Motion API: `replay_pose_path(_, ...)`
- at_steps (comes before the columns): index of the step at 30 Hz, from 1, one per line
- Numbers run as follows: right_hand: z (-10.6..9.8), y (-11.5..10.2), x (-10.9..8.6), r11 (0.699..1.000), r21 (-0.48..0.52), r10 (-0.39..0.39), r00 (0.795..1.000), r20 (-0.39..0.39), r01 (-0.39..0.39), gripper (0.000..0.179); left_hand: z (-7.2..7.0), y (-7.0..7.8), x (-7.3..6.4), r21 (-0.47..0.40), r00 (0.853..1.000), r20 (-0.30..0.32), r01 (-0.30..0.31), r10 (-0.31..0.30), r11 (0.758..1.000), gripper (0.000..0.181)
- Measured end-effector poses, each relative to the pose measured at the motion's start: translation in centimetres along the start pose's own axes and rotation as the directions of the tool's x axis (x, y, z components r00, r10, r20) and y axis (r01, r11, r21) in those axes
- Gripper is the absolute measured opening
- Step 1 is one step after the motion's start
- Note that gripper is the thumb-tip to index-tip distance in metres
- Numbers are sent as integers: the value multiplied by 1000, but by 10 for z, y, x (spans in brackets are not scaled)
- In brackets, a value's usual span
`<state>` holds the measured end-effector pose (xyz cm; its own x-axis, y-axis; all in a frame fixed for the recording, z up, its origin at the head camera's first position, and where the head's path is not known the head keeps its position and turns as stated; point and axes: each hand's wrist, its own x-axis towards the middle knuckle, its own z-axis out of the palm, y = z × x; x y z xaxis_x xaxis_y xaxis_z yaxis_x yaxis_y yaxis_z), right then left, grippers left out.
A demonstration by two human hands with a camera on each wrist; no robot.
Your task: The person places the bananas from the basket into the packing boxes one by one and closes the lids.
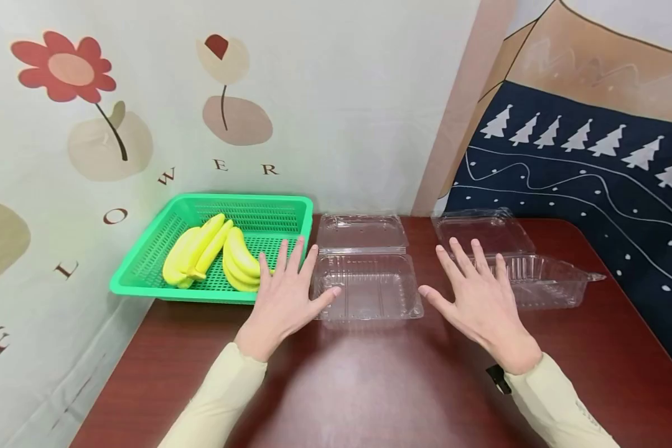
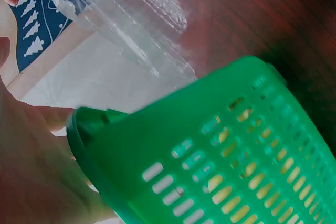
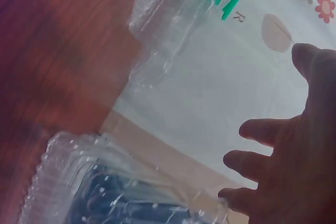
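Indoor tabletop corner with decorative surroundings, home or staged set remaining uncertain: 1 reddish-brown, wood-grained table [image 1: 358, 392] is standing beside a pale, creased wall covering [image 1: 336, 93], which is showing a red flower [image 1: 70, 68] and the spaced letters [image 1: 115, 216] of "FLOWER". At right, a dark blue printed panel [image 1: 627, 242] is displaying white trees [image 1: 606, 142] below a tan area. A green basket [image 1: 235, 199] of bananas [image 1: 201, 246] and 2 clear plastic containers [image 1: 369, 295] are adding a grocery-counter note.
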<state>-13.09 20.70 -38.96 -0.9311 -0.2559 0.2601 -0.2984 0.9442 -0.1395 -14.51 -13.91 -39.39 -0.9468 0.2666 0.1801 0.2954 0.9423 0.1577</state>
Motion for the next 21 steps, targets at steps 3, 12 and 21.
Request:
replay_pose_path(3,0,-6,0,1000,-6,-8,1000,-9,7,84,-3,-7,-2,-6,1000,4,8,-8,1000,98)
replay_pose_path(12,1,-26,1,999,6,-35,999,-24,35,84,-15,-32,-12,-1,999,-20,32,-32,999,95)
replay_pose_path(21,3,-46,9,995,23,-96,993,-62,98,85,-29,-57,-28,-34,998,-38,53,-54,998,94)
